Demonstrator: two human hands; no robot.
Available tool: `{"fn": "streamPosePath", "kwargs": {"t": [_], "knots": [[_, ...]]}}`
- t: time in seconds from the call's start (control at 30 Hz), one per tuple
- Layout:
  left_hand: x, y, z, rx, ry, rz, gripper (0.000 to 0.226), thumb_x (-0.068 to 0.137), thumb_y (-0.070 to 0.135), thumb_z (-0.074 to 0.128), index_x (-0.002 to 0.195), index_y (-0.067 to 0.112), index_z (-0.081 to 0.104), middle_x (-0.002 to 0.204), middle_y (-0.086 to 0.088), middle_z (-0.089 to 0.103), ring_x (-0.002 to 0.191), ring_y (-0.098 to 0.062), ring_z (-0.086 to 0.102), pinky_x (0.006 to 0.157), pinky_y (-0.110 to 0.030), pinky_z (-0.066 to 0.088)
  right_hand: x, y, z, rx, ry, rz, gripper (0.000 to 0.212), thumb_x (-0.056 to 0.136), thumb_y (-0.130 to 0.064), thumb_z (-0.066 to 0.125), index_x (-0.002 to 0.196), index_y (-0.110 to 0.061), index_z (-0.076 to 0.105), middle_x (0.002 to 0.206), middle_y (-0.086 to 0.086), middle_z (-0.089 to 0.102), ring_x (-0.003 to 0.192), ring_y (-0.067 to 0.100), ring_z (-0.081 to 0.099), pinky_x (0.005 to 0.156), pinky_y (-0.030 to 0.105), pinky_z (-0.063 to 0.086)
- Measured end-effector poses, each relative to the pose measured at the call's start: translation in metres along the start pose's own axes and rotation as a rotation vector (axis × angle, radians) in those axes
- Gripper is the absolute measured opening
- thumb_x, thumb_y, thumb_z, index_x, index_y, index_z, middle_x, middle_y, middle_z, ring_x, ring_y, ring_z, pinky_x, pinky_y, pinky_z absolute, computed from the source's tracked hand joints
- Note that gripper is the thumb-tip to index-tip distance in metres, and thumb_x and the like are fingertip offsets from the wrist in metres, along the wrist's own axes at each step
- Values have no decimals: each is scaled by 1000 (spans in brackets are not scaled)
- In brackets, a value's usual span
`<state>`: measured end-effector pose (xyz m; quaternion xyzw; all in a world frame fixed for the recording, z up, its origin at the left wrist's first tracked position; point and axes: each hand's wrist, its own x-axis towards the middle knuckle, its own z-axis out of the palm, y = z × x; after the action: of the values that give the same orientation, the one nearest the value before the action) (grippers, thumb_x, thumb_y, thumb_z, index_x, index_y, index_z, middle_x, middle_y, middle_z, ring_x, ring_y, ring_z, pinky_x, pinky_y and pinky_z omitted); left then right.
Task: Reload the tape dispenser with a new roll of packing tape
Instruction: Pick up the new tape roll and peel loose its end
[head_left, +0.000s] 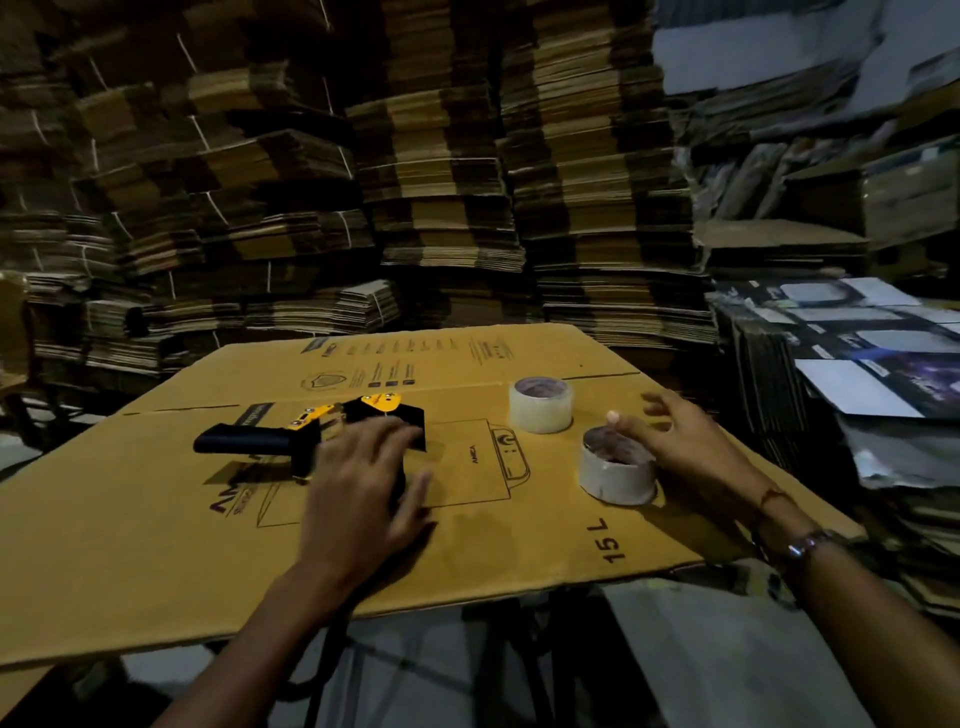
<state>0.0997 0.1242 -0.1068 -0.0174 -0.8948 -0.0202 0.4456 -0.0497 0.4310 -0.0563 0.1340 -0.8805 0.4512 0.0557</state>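
neither hand grips anything that i can see; my left hand (363, 483) lies with fingers spread over the tape dispenser (311, 439) on the flattened carton (156, 545); my right hand (691, 447), fingers spread, hovers just right of the near tape roll (617, 465); a clear tape roll (541, 405) stands just beyond it.

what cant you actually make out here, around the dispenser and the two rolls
- Tape dispenser, head view: the left hand covers its near end, so whether a roll sits on it is hidden.
- Near roll: how much tape is left is unclear; dim light.
- Right hand: blurred; contact with the near roll unclear.
- Print on the cardboard sheet: far lines too small.
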Motion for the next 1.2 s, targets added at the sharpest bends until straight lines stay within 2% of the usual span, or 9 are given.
{"fn": "streamPosePath", "kwargs": {"t": [0.1,0.2,0.37,0.5,0.63,0.73,0.83,0.97,1.2], "knots": [[22,36,32,-172,-151,89,41,94,44,49,124,18,60,126,-2,58,116,-19,54,93,-38,50,23,-8,2,-62,-24,-2,78,86,-51,72,148,-13,44,142,11,55,126,27,55,103,46,50],[51,60,66,-401,-234,-133,40,94,36,59,130,17,55,129,1,52,116,-15,51,93,-31,46,40,-9,10,-82,-59,-17,77,87,-49,72,147,-11,45,139,10,57,124,26,56,102,45,51],[93,65,128,-598,-312,-518,64,90,36,68,143,11,42,140,-9,47,126,-27,51,102,-45,48,76,-7,24,-115,-123,-20,75,86,-46,76,146,-11,47,136,7,59,115,20,59,84,28,50],[114,57,159,-622,-390,-594,90,82,41,76,152,11,28,152,-11,40,134,-31,45,105,-46,45,107,-11,30,-131,-214,-3,81,83,-33,82,149,-12,41,140,5,55,102,13,57,62,18,44],[128,48,167,-784,-565,-615,126,59,59,82,156,19,12,158,-8,34,139,-31,41,107,-51,44,129,-13,37,-178,-316,-4,97,80,-27,84,157,-13,26,152,6,46,130,23,50,75,23,48],[130,44,174,-776,-629,-546,124,45,69,76,149,26,24,146,-1,51,128,-26,52,104,-51,47,137,-14,44,-227,-421,8,101,82,-24,83,160,-13,19,156,7,42,134,28,48,98,37,51],[126,43,174,-813,-557,-531,116,43,65,79,143,28,35,137,3,58,120,-21,58,98,-48,52,138,-12,46,-273,-435,-55,96,82,-21,82,158,-14,24,155,8,44,132,27,51,107,43,48],[120,50,154,-884,-378,-495,95,66,26,88,145,26,35,136,5,55,122,-18,55,96,-44,55,127,-20,39,-278,-362,-223,88,83,-16,81,155,-19,32,153,1,45,102,12,65,75,20,56],[96,54,101,-955,-146,-448,93,72,21,88,145,35,33,138,18,47,128,-1,44,96,-10,40,69,-51,28,-315,-181,-531,87,81,-30,84,153,-28,36,151,-7,40,127,14,50,102,37,52]]}}
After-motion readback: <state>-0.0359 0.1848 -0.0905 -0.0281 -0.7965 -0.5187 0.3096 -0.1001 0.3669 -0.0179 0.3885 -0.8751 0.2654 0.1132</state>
